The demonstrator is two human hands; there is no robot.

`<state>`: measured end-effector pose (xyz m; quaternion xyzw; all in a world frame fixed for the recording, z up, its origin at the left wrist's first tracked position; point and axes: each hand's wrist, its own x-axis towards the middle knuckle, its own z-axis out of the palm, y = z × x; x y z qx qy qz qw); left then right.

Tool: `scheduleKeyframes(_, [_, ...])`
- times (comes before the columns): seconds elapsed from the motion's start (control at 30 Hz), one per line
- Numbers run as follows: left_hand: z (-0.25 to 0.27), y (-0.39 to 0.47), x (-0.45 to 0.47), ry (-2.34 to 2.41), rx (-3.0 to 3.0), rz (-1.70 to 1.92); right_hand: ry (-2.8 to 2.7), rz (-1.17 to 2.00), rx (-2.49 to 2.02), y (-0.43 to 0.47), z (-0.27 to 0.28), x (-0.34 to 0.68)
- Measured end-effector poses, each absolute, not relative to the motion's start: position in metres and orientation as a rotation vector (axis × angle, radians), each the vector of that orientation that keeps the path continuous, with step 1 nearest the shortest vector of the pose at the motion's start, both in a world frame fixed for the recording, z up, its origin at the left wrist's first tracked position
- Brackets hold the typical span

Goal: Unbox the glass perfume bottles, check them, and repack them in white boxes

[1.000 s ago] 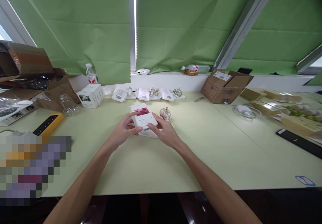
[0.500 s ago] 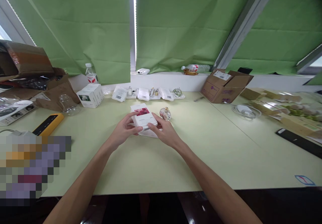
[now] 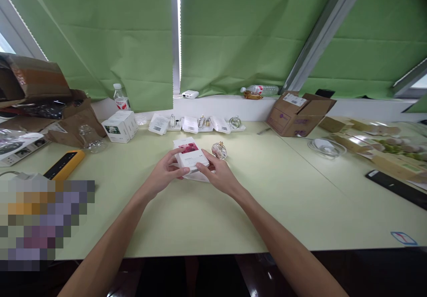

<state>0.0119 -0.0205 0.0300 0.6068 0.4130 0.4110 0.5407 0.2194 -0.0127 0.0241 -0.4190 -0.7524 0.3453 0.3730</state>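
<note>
Both hands grip a small white box [image 3: 192, 158] with a pink-red flower picture on its upper face, tilted toward me. My left hand [image 3: 166, 171] clasps its left side, thumb along the near edge. On the right side, my right hand [image 3: 216, 172] holds it with the thumb on the lower front. Beneath the box a white flat piece [image 3: 199, 176] shows, mostly covered. Just right of the box stands a round clear glass bottle [image 3: 219, 150] with a gold-coloured top, close to my right fingers.
Along the back lie several white packets [image 3: 190, 124] and small bottles. White boxes [image 3: 120, 127], a clear jar [image 3: 89, 139] and a yellow power strip [image 3: 65, 165] stand left. A cardboard box [image 3: 296, 113], a coiled white cable [image 3: 326, 148] and a black bar [image 3: 396, 189] are right.
</note>
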Motion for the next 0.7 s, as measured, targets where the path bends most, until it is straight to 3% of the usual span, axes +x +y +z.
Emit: scheduleKeyframes(0.7, [0.0267,-0.0191,0.0118,0.985,1.455,0.977,-1.939,0.868,-1.091,-0.0121,0.0224,0.2210])
